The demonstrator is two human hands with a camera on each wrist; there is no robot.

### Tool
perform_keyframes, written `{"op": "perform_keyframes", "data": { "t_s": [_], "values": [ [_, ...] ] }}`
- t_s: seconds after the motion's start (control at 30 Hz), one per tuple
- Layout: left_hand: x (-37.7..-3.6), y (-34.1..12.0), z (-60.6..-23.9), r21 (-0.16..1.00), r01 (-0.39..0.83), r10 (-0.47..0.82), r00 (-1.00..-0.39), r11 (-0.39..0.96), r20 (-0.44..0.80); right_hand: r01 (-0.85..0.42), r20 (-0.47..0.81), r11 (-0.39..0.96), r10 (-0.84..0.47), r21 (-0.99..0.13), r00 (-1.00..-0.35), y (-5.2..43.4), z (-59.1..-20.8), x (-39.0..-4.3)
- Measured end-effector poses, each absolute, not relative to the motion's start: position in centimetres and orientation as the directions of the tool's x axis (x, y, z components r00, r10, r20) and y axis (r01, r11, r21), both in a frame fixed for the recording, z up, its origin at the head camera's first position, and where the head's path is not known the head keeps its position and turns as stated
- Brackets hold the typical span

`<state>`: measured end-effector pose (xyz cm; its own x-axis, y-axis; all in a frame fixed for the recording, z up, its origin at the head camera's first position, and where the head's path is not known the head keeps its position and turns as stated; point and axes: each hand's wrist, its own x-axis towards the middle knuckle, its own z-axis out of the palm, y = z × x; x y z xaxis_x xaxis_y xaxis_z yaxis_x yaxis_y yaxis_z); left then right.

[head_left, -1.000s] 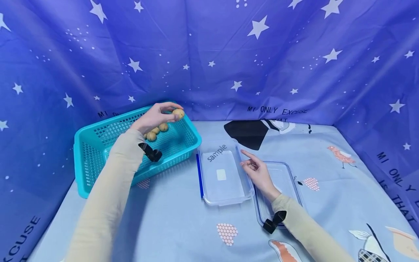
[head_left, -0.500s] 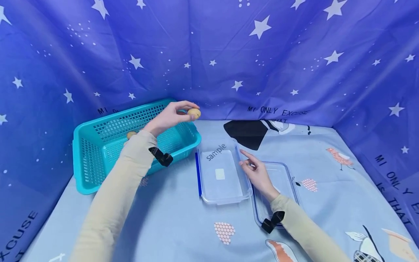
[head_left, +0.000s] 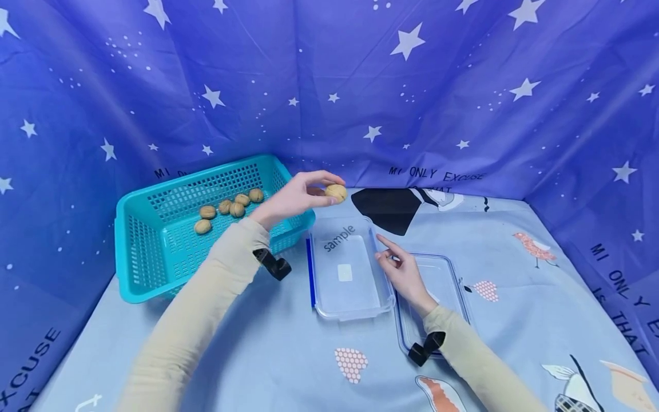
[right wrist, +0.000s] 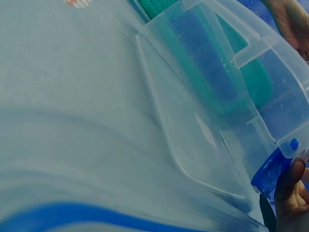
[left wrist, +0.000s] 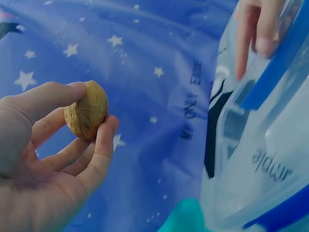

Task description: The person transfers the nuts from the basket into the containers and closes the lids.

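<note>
My left hand [head_left: 290, 197] pinches a walnut [head_left: 336, 193] between thumb and fingertips, above the gap between the turquoise basket and the far left corner of a clear plastic food container [head_left: 355, 316]. In the left wrist view the walnut [left wrist: 88, 110] shows its seam, with thumb on top and fingers beneath. The container stands without its lid and has blue side latches; nothing lies inside it. My right hand [head_left: 404, 274] holds the container's right side, index finger stretched along the rim. The right wrist view shows its thumb [right wrist: 292, 176] against a blue latch [right wrist: 270, 173].
The turquoise basket [head_left: 149, 296] at the left holds several walnuts [head_left: 237, 209]. A clear lid [head_left: 443, 274] lies partly under my right forearm. A pale blue patterned cloth [head_left: 288, 355] covers the table, and a starry blue curtain [head_left: 329, 131] rises behind.
My left hand has carried the walnut rightward, out from over the basket to near the container's far left corner. The right hand stays at the container's side.
</note>
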<state>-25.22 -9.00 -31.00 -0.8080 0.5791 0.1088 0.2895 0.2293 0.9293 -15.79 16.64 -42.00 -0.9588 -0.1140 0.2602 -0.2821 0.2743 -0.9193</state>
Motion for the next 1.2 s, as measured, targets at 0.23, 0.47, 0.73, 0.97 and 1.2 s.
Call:
{"op": "perform_keyframes", "data": {
  "t_s": [0.23,0.47,0.73,0.97,1.2],
  "values": [
    [-24.2,-7.6,-32.8,0.93,0.277,0.6,-0.796,0.242,0.081,-0.264,0.242,0.283,-0.111,-0.922,-0.964,16.6,-41.9,-15.7],
    [-23.7,-6.7,-34.2,0.94,0.272,0.64,-0.764,0.206,0.081,-0.224,0.205,0.291,-0.095,-0.93,-0.974,16.6,-41.9,-15.7],
    [-22.8,-5.8,-36.2,0.897,0.368,0.721,-0.688,0.246,0.085,-0.226,0.208,0.288,-0.092,-0.931,-0.974,16.5,-41.6,-15.7],
    [-22.2,-5.3,-38.3,0.917,0.32,0.744,-0.667,0.237,0.04,-0.227,0.207,0.283,-0.097,-0.932,-0.973,16.5,-41.6,-15.8],
    [-21.7,-4.8,-39.7,0.939,0.278,0.785,-0.619,0.202,0.015,-0.222,0.206,0.297,-0.084,-0.929,-0.975,16.6,-41.6,-15.9]
  ]
}}
